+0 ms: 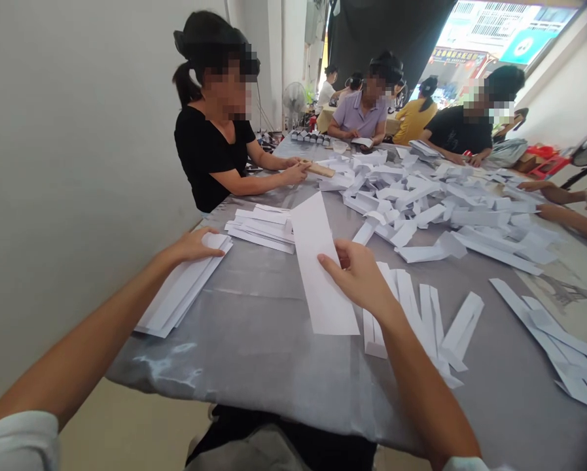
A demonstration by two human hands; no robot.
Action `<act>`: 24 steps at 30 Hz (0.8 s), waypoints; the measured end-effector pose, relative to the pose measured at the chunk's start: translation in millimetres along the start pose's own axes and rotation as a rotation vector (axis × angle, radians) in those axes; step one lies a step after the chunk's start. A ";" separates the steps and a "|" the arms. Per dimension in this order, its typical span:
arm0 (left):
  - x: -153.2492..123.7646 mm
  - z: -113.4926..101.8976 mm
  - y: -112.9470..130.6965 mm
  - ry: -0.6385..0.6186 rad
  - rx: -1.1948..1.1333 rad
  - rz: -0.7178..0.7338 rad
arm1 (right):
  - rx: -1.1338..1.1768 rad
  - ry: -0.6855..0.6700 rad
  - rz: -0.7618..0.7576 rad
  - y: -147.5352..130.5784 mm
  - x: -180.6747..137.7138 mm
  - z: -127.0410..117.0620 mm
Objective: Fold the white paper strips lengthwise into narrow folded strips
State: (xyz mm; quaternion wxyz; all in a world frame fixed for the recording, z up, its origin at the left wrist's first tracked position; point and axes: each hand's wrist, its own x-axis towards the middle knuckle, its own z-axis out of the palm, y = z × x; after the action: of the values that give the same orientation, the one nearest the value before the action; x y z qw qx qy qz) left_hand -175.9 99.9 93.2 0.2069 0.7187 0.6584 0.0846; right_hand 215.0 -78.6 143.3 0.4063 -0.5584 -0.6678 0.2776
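My right hand [359, 271] pinches a flat white paper strip [317, 281] by its right edge, thumb in front and fingers partly hidden behind. The strip is held tilted above the table. At the left, my left hand [199, 247] is closed around the far end of a stack of folded white papers [182, 288], its thumb on top. The stack's lower end lies near the table's left edge. Another bundle of folded papers [261, 227] lies between my hands, partly behind the strip. Several folded paper pieces [428, 314] lie beneath and beside my right forearm.
A big heap of folded white paper pieces [415, 196] spreads over the grey-covered table [268, 360]. A co-worker at the left holds a thin tan piece [317, 169]. Other people sit round the far side, and a person's hands reach in at right. More strips [553, 340] lie at right.
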 end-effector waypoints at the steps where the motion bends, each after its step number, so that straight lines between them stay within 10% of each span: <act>1: 0.2 0.1 -1.0 0.003 0.005 0.000 | 0.000 0.003 -0.001 0.1 0.4 0.0; 9: -13.1 2.0 7.8 0.025 0.023 -0.009 | 0.036 -0.023 0.001 -1.6 0.8 -0.1; 15: -37.1 9.7 67.0 0.397 -0.240 0.148 | 0.238 0.012 0.034 2.4 2.0 -4.6; 20: -62.1 29.2 161.2 -0.125 -1.174 0.351 | 0.481 -0.097 0.084 -5.0 1.7 -6.3; 24: -68.1 44.0 217.4 -0.311 -1.464 0.441 | 0.605 -0.180 0.160 -7.7 0.5 -1.5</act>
State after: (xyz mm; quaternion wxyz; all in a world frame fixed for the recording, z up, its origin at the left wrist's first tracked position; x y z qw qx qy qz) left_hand 31.4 14.6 152.7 0.6970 0.5171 0.2401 0.4350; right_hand 212.2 -79.9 150.5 0.4699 -0.4364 -0.5422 0.5430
